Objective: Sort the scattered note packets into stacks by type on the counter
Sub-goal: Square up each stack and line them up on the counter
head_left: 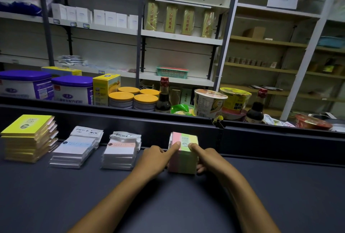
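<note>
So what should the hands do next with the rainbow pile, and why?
Probably squeeze the pink, green and yellow stack square, then let go. Both the left hand and the right hand hold its sides with a finger on top, and it already stands on the counter, in line with the yellow stack and the two white stacks.

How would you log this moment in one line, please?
both hands squaring pink-green-yellow stack | left hand | right hand | yellow stack | two white stacks
</note>
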`<state>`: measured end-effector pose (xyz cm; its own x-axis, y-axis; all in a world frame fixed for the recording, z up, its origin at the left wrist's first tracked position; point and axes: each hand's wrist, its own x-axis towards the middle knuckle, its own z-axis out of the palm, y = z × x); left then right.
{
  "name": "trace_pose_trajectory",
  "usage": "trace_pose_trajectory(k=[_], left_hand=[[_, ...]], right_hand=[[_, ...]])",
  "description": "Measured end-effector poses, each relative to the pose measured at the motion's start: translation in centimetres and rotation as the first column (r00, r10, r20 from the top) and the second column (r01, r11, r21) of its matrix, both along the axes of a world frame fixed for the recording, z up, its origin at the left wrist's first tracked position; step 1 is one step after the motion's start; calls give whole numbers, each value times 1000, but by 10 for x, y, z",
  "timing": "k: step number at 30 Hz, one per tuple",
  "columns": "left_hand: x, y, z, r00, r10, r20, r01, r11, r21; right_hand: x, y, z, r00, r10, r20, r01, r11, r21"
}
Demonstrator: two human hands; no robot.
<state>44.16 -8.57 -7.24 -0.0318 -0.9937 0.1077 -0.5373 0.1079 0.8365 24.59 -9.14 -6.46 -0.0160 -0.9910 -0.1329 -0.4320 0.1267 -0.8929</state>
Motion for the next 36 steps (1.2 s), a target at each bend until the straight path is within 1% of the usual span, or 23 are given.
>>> trace_pose_trajectory(k=[4,6,7,8,9,11,12,14,15,17,20,22,25,27,30,33,36], left_hand=[[1,6,3,998,-8,58,7,1000,3],[3,12,8,994,33,107,-30,999,-34],[6,16,11,990,69,125,-59,995,-78],[10,20,16,985,110,132,-92,986,-137],[15,25,21,980,155,124,-128,971,-204],[31,31,31,968,233,92,-189,919,-345],[41,32,34,961,259,91,-202,891,-406],[64,32,39,949,295,115,-210,859,-467],[77,31,41,941,310,134,-215,856,-470],[102,26,43,925,339,173,-234,864,-446],[131,17,45,903,353,245,-249,894,-372],[141,12,43,881,332,337,-232,924,-303],[146,7,35,837,271,476,-197,960,-201],[148,3,28,830,229,508,-176,973,-151],[149,0,17,868,205,453,-170,979,-117],[153,-2,9,918,229,324,-198,972,-127],[154,-5,5,941,234,244,-205,969,-135]], right_hand=[[-1,4,6,1000,21,14,-22,1000,14],[-3,6,11,998,-13,63,12,1000,26],[-4,6,13,995,-52,79,51,998,20],[-5,5,16,995,-95,40,95,995,-17],[-5,5,20,989,-132,-61,127,988,-88],[0,8,29,935,-204,-289,114,947,-300],[7,13,34,913,-235,-333,88,912,-401],[28,25,46,911,-266,-316,60,843,-535],[41,30,51,908,-270,-319,40,816,-577],[68,37,61,894,-250,-372,-36,787,-616],[111,38,62,896,-149,-418,-151,784,-603],[138,34,55,898,-88,-431,-189,808,-559],[168,24,42,882,-52,-469,-177,885,-431],[178,15,32,865,-50,-499,-142,930,-340],[185,8,13,898,-31,-440,-90,964,-251],[188,4,2,936,-55,-348,-32,970,-240],[187,0,0,967,-65,-247,10,976,-217]])
